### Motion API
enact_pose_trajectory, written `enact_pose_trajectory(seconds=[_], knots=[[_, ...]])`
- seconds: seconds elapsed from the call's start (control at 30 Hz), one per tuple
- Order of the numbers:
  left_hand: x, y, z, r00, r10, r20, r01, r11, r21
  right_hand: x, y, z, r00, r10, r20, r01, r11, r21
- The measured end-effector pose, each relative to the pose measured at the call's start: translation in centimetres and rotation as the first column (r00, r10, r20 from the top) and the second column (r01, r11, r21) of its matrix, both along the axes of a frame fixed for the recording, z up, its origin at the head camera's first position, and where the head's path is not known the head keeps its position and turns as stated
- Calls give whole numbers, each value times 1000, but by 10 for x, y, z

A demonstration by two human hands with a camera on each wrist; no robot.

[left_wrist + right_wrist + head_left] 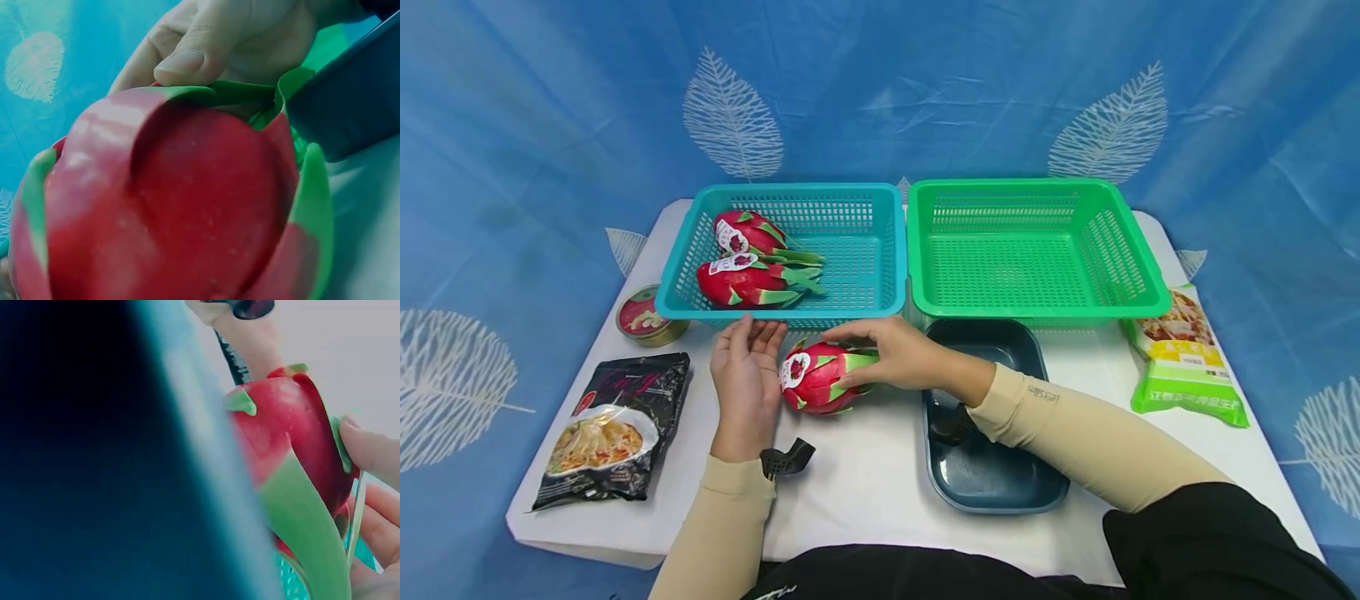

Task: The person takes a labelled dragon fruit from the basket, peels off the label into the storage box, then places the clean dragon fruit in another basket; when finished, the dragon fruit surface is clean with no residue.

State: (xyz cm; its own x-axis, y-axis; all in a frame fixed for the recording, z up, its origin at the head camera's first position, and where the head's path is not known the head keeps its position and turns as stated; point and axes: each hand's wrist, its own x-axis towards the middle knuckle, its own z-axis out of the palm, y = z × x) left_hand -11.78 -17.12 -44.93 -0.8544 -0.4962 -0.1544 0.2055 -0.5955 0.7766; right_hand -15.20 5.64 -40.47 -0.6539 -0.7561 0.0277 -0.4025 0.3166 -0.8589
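Observation:
A red dragon fruit [822, 379] with green-tipped scales and a white sticker sits at the middle of the white table. My right hand [891, 354] holds it by its leafy green end, thumb on the near side and fingers on the far side. Beside the fruit's other end is my left hand [747, 375], palm turned up and fingers loosely extended. The fruit [181, 200] fills much of the left wrist view, with the right thumb [184, 62] against its scales. Two more dragon fruits [741, 282] lie in the blue basket [868, 312].
An empty green basket [1037, 312] stands right of the blue one. Below it, a dark tub [1000, 479] lies under the right forearm. A black noodle packet [606, 429] and a round tin [647, 317] are on the left, green food packets [1187, 358] on the right.

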Motion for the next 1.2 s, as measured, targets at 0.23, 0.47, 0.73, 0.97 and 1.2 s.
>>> enact_pose_trajectory(seconds=[0.23,0.47,0.73,0.97,1.2], knots=[[-2,-20,6,999,-47,21,48,997,-57,-7,-3,0,996,43,79,-45,999,22],[1,-14,4,984,-161,72,170,975,-145,-11,6,6,993,19,113,-35,989,147],[7,-5,3,874,-342,346,485,670,-562,-7,10,11,1000,14,3,-14,957,289],[10,-22,1,697,-557,452,675,299,-675,-2,10,20,987,70,-145,-15,938,348],[12,-25,-4,681,-624,383,644,261,-719,9,-8,33,930,58,-362,63,948,313]])
